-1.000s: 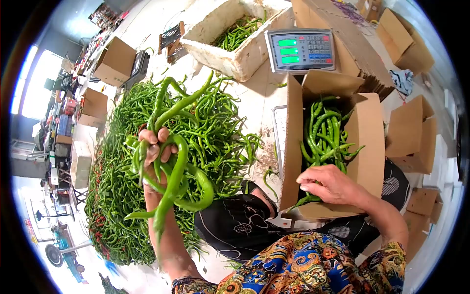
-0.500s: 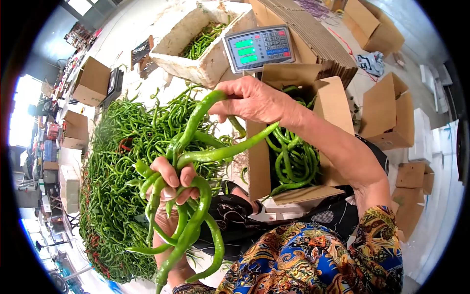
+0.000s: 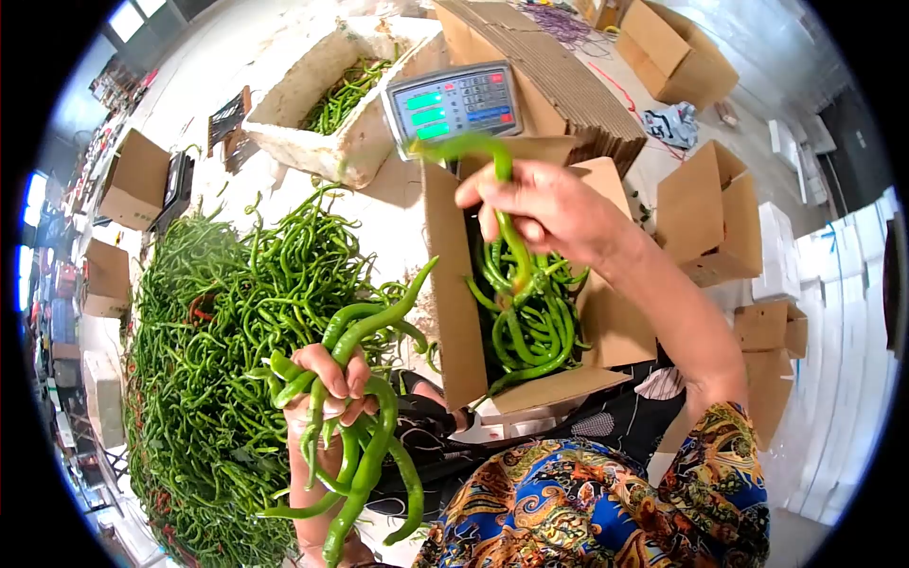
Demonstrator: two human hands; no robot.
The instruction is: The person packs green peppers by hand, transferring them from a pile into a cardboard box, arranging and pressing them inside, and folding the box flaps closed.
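Note:
My left hand is closed round a bunch of long green chili peppers, their ends sticking out above and below the fist. Over the open cardboard box, my right hand grips a single curved green chili pepper; its upper end is blurred. Several more green peppers lie coiled inside that box. To the left spreads a large heap of thin green peppers, a few of them red.
Behind the box stands a scale display with lit green readouts. A white foam box holding some peppers is at the back. Flattened cardboard is stacked beside it. Open cartons stand at right, another carton at left.
My right hand has moved right, from beside the left-hand bunch to over the cardboard box, carrying one pepper out of the bunch. The view has shifted, so the surroundings sit further left.

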